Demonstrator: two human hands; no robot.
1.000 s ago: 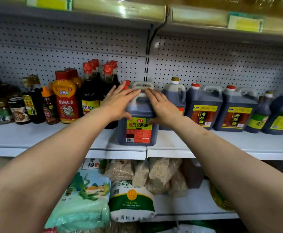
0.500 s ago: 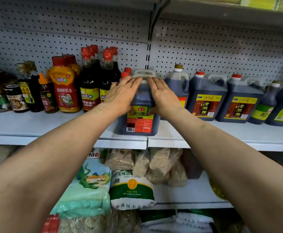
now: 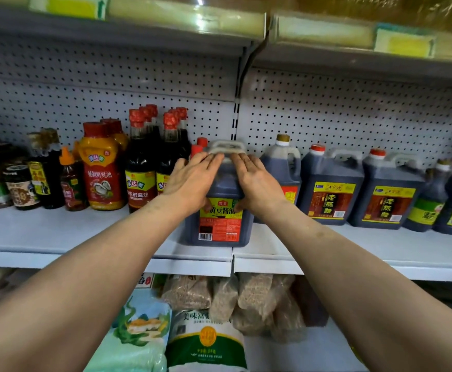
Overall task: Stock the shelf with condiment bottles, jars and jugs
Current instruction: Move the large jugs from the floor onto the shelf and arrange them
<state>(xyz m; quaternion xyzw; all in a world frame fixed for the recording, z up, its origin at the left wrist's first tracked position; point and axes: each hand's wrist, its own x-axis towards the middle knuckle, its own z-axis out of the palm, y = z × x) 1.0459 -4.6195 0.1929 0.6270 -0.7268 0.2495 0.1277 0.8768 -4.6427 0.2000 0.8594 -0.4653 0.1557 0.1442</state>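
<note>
Both hands sit slightly higher on the soy sauce jug [image 3: 219, 221] than a second ago. White metal shelf [image 3: 45, 232] bears this dark, squarish plastic jug at its front edge. Left hand [image 3: 190, 183] and right hand [image 3: 259, 183] press its shoulders — fingers straight, flat. Jug's cap is hidden — handle partly covered.

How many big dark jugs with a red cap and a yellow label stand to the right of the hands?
2: the first jug and the second jug stand side by side on the shelf. More may hide behind.
</note>
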